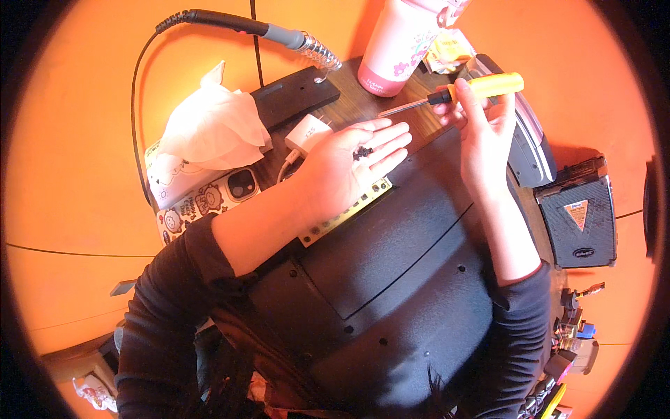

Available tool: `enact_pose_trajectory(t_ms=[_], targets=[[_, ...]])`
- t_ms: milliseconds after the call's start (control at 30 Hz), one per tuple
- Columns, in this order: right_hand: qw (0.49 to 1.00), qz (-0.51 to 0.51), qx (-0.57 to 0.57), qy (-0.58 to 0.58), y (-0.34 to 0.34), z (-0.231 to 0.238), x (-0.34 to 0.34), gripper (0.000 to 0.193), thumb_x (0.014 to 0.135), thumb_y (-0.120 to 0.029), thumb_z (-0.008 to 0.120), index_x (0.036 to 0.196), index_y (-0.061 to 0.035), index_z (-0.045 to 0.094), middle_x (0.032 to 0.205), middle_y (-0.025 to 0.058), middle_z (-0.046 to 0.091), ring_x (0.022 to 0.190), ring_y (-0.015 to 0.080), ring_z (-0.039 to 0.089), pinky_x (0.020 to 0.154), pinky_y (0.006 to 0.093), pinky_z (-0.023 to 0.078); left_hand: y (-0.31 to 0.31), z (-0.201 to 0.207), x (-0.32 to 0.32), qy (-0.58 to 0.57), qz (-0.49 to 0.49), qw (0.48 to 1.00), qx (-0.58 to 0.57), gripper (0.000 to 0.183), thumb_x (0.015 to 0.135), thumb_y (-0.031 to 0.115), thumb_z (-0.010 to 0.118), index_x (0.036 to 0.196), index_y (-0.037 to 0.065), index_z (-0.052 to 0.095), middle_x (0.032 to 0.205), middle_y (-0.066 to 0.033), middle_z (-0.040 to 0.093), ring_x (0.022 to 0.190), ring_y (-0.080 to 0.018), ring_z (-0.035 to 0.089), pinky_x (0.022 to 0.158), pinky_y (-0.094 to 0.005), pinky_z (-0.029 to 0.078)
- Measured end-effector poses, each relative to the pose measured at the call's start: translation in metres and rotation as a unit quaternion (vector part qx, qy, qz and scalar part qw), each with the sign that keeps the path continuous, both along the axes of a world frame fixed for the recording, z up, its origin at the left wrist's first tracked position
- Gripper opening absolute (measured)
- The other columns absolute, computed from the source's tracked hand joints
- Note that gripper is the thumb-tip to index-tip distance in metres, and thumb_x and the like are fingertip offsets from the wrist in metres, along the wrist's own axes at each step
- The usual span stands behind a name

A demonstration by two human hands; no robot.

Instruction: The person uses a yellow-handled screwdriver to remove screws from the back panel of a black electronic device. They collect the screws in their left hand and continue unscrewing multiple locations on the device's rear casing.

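Note:
My left hand [342,164] is turned palm up with its fingers stretched out flat. A small heap of dark screws [361,152] lies on it at the base of the fingers. In my right hand [481,136] is a screwdriver [494,85] with a yellow handle, its metal shaft pointing left toward my left fingertips. Below both hands spreads a large black plastic casing [412,258] with several screw holes. Partly under my left hand, a pale yellow strip with small holes [349,212] runs along the casing's upper left edge.
Left of the casing are a tissue pack [209,136], a phone in a patterned case [209,202] and a white charger [307,134]. A soldering iron [286,36] hangs over the far left. A pink cup [398,49] stands far; a speaker [578,220] sits at right.

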State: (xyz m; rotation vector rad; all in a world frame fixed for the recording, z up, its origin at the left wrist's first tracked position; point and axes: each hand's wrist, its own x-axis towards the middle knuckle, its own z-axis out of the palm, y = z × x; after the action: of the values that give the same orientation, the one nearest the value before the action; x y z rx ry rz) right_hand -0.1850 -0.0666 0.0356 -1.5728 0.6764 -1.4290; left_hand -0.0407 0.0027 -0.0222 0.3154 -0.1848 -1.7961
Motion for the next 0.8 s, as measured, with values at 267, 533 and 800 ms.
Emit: enact_pose_trajectory(t_ms=[267,533,800], targets=[[1.000,0.010,0.001,0.004,-0.0012,-0.0004,-0.0004,0.033,0.080,-0.005,0.057,0.105,-0.0010,0.036,0.077,0.0116,0.056,0.056,0.0160,0.058,0.048,0.0225,0.047,0.0015,-0.0007,-0.0015,-0.028,0.015,0.999,0.029,0.024,0.089,0.014,0.039,0.103,-0.006,0.038,0.119,-0.0245,0.042,0.111,-0.0318,0.044,0.096,-0.0366,0.037],[0.999,0.040,-0.026,-0.020,0.0023,0.0015,-0.0001,0.032,0.080,-0.002,0.056,0.105,-0.0015,0.037,0.077,0.0117,0.056,0.055,0.0161,0.058,0.046,0.0227,0.046,0.0010,-0.0021,0.0004,-0.103,0.016,0.992,0.077,0.035,0.086,0.026,0.052,0.105,-0.002,0.045,0.109,-0.0169,0.050,0.101,-0.0233,0.051,0.080,-0.0249,0.046],[0.997,0.055,-0.036,-0.034,0.0056,0.0026,-0.0015,0.033,0.080,-0.001,0.055,0.107,-0.0021,0.036,0.078,0.0114,0.056,0.054,0.0157,0.057,0.045,0.0225,0.045,0.0009,-0.0025,-0.0008,-0.114,0.019,0.990,0.087,0.035,0.086,0.027,0.051,0.104,-0.002,0.046,0.105,-0.0152,0.053,0.095,-0.0210,0.055,0.074,-0.0212,0.049]])
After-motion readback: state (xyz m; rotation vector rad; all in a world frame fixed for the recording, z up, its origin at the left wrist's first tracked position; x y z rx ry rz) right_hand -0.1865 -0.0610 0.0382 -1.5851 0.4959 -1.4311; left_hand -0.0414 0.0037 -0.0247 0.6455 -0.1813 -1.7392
